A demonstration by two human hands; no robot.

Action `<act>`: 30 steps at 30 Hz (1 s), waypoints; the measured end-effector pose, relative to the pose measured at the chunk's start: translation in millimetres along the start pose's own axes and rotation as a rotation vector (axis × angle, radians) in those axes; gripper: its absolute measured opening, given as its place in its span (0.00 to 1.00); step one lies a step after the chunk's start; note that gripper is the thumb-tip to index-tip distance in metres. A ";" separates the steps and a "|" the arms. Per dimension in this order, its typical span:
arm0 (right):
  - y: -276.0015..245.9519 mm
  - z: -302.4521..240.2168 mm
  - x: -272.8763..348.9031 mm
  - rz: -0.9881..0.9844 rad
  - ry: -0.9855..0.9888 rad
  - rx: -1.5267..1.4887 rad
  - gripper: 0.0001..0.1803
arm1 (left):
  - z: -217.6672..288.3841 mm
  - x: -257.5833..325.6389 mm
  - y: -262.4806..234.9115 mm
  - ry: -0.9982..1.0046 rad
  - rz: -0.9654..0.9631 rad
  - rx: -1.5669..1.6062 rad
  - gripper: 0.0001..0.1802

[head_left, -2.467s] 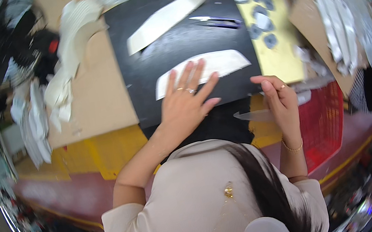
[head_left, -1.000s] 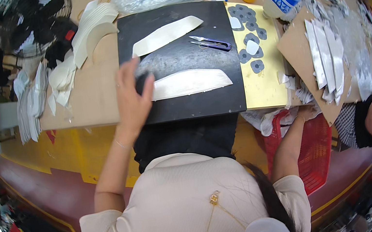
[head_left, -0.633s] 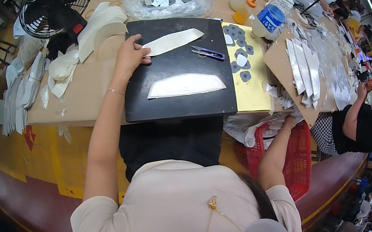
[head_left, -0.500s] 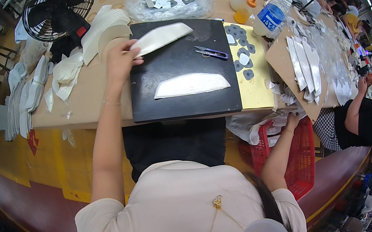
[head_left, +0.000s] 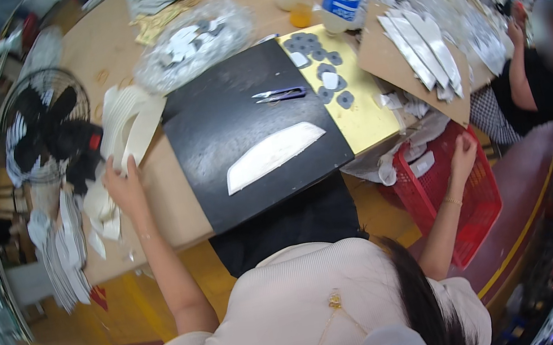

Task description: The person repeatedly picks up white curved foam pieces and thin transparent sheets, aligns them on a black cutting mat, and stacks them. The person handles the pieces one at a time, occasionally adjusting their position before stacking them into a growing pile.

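Observation:
My left hand (head_left: pixel 124 188) is at the near end of a stack of cream curved pieces (head_left: pixel 123 118), left of the black board. Its thumb and forefinger are spread apart and touch the stack's end. A white half-moon piece (head_left: pixel 275 156) lies flat on the black board (head_left: pixel 209 121). Beyond it lie purple-handled thread snips (head_left: pixel 282 95). My right hand (head_left: pixel 464 150) is over the red plastic basket (head_left: pixel 488 192), near its far rim, with curled fingers. Whatever those fingers hold, if anything, is hidden.
Grey rounded pieces (head_left: pixel 321 70) lie on a yellow sheet (head_left: pixel 371 105). Long white strips (head_left: pixel 421 53) rest on cardboard at the right. A black fan (head_left: pixel 46 127) stands at the left; bottles (head_left: pixel 342 4) and a plastic bag (head_left: pixel 193 44) sit farther back. A person (head_left: pixel 530 68) is at the right.
My left hand has moved from above the board, with a white half-moon piece in it, left to the cream stack. The right hand has shifted over the basket. The view has turned.

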State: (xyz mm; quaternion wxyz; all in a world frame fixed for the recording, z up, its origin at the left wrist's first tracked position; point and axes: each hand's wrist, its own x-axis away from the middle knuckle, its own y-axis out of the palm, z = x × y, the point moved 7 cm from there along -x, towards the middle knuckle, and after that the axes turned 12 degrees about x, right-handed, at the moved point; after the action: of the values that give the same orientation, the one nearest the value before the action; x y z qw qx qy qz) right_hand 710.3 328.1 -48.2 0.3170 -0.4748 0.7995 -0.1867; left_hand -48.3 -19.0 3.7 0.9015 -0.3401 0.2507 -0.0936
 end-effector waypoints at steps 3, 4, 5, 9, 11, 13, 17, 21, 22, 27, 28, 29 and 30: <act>-15.7 -80.4 -42.5 0.058 -0.260 0.205 0.20 | 60.5 14.7 -3.9 0.216 0.117 -0.053 0.32; -7.8 -105.4 -55.4 -0.012 -0.294 0.295 0.22 | 77.3 20.1 -3.1 0.234 0.080 0.010 0.32; 3.8 -128.5 -67.3 -0.086 -0.329 0.383 0.24 | 95.0 27.6 -2.9 0.248 0.044 0.070 0.32; 46.4 -109.2 -170.7 -0.221 -0.333 0.563 0.43 | 167.4 85.5 29.7 0.364 -0.421 0.343 0.34; 75.3 -94.1 -206.1 -0.469 -0.204 0.496 0.49 | 198.2 118.9 43.9 0.480 -0.636 0.330 0.37; 97.6 -111.3 -201.3 -0.539 -0.185 0.622 0.56 | 209.4 136.4 51.0 0.533 -0.748 0.246 0.40; 109.5 -144.8 -184.0 -0.745 -0.051 0.644 0.58 | 203.3 150.7 69.3 0.475 -0.860 0.139 0.42; 111.7 -132.6 -188.2 -0.853 0.146 0.475 0.56 | 201.5 151.3 77.9 0.384 -0.875 0.121 0.39; 111.6 -129.4 -188.7 -0.848 0.189 0.407 0.56 | 202.8 150.4 79.0 0.356 -0.887 0.142 0.38; 109.4 -161.4 -175.4 -0.832 0.045 0.375 0.61 | 205.1 143.0 80.0 0.307 -0.862 0.243 0.33; 105.2 -168.7 -172.9 -0.810 0.014 0.428 0.62 | 203.2 141.7 82.4 0.222 -0.888 0.223 0.34; 106.5 -167.0 -172.3 -0.809 0.010 0.462 0.62 | 204.1 140.0 82.4 0.137 -0.913 0.202 0.36; 107.0 -166.1 -175.6 -0.805 0.005 0.498 0.63 | 205.3 138.3 83.4 0.054 -0.935 0.185 0.37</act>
State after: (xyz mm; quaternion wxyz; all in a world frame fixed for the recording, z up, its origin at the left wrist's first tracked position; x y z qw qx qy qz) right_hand 589.2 533.1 66.6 0.3218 -0.6561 0.4835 -0.4819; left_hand 175.9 112.9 27.0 0.7826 -0.3320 0.0846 -0.5198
